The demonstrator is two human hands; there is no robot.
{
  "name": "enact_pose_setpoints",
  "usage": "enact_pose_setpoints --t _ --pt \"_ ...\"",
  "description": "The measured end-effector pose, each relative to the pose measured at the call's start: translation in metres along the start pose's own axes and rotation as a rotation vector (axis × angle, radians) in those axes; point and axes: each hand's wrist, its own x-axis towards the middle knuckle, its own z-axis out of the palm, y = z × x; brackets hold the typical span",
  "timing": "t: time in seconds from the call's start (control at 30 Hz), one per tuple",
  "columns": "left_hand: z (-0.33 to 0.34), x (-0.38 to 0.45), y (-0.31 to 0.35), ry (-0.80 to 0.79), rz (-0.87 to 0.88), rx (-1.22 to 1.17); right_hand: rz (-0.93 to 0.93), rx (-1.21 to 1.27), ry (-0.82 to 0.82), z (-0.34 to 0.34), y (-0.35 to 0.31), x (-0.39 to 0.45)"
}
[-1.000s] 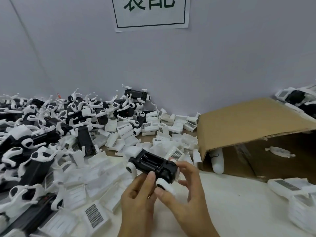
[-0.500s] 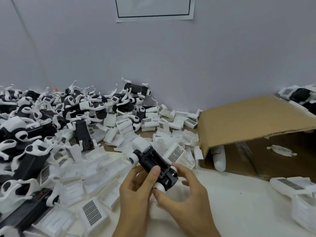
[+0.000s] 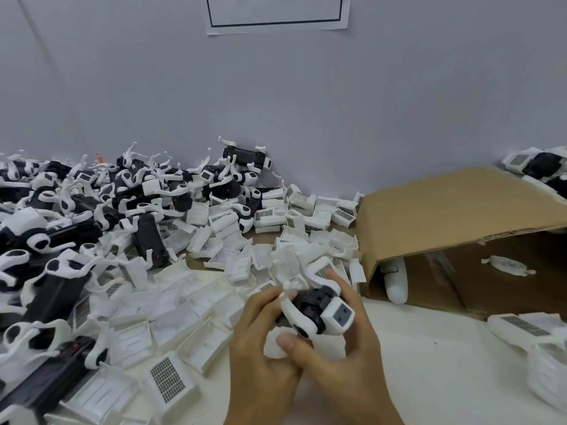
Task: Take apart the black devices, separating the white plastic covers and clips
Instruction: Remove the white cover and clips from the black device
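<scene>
Black device (image 3: 313, 302) now turned end-on to me, earlier lengthwise; I see both hands clamped round it, left hand (image 3: 264, 338) under, right hand (image 3: 343, 357) thumb on white clip (image 3: 276, 345) below grip

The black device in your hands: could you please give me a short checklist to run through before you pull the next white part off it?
1. Left hand grips the black device: ok.
2. Right hand holds it too, thumb on a white piece at its underside: ok.
3. White end cap faces the camera and is reachable: ok.
4. Whether any clip is already unlatched: cannot tell, fingers cover the joints.
5. Loose white covers lie piled on the left for dropping removed parts: ok.
6. Cardboard box lies open on its side at the right: ok.
</scene>
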Motion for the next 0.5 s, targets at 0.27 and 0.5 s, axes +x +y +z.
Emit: enact_pose_setpoints --t 0.27,0.5 --pt "0.008 -0.003 0.004 -0.025 0.209 0.258 0.085 0.174 0.075 -0.005 0.002 0.006" --pt "0.014 -0.008 0.006 -0.055 0.274 0.432 0.181 0.239 0.150 -0.001 0.002 0.008"
